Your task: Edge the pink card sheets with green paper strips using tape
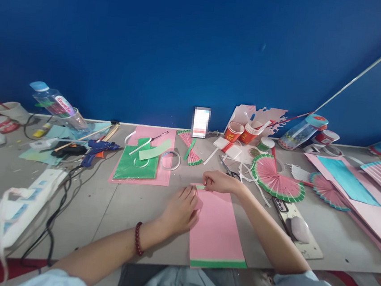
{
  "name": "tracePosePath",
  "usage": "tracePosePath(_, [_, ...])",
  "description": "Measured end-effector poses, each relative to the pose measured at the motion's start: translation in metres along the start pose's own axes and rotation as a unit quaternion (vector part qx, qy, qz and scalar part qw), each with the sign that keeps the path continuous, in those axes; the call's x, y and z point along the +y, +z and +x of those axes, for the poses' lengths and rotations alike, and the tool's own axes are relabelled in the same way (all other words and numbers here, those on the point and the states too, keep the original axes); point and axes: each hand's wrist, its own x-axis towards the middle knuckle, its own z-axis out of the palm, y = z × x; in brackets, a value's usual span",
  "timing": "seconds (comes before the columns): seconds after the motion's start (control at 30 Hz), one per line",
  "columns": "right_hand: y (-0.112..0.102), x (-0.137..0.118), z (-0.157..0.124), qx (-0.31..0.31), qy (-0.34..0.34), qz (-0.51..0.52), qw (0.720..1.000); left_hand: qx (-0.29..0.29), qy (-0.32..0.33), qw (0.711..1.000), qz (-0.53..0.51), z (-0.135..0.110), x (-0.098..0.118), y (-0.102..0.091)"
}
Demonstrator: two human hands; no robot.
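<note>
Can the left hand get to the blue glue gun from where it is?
Likely yes: between the left hand and the blue glue gun lie only tabletop and a flat pink sheet with a green packet on it; nothing tall appears to block the way.

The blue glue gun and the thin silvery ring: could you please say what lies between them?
The head view shows a flat green packet on a pink paper sheet, with a pale green strip and white strips on top.
</note>
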Motion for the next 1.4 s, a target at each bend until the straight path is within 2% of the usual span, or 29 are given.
tracePosePath(0.2, [0.001, 0.010, -0.012, 0.019, 0.002, 0.030, 0.999, -0.006, -0.001, 1.000, -0.013, 0.000, 0.000, -0.001])
tracePosePath(0.47, [0.000, 0.010, -0.021, 0.060, 0.026, 0.050, 0.997, -0.027, 0.002, 1.000, -0.008, 0.000, 0.001, -0.003])
tracePosePath(0.73, [0.009, 0.014, -0.020, 0.089, 0.026, 0.055, 0.994, -0.025, -0.001, 1.000, -0.008, 0.000, 0.001, -0.004])
tracePosePath(1.07, [0.012, 0.016, -0.017, 0.104, 0.046, 0.057, 0.992, -0.031, 0.001, 0.999, 0.014, 0.000, 0.002, -0.002])
tracePosePath(1.4, [0.015, 0.020, -0.015, 0.128, 0.038, 0.048, 0.990, -0.032, 0.002, 0.999, 0.022, 0.000, 0.002, 0.000])
